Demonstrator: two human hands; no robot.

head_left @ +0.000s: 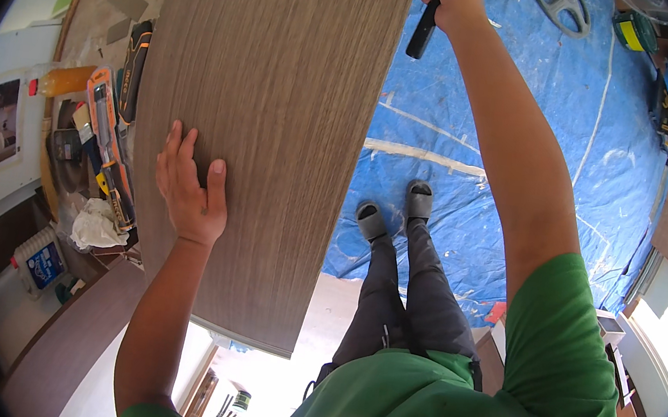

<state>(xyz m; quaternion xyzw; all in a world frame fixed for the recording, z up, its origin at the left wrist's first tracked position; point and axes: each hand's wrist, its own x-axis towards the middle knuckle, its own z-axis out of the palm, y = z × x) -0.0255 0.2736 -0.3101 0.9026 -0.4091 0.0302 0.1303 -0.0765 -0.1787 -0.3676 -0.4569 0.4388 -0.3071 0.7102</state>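
A long brown wood-grain panel [286, 121] lies in front of me and runs up past the top of the head view. My left hand [194, 193] rests on its face near the left edge, palm down, fingers stretched and thumb out to the side. At the far right edge of the panel, my right hand [456, 4] is closed around a black-handled tool [424, 33]. The handle's butt points back toward me. The tool's working end is cut off by the upper rim of the picture, so its kind does not show.
Left of the panel, a cluttered bench holds an orange bottle [68, 82], an orange-edged package [103, 108], crumpled white paper [99, 225] and a black-and-orange case [134, 70]. A blue tarp [539, 141] covers the floor, with a grey wheel [567, 8] at its far side.
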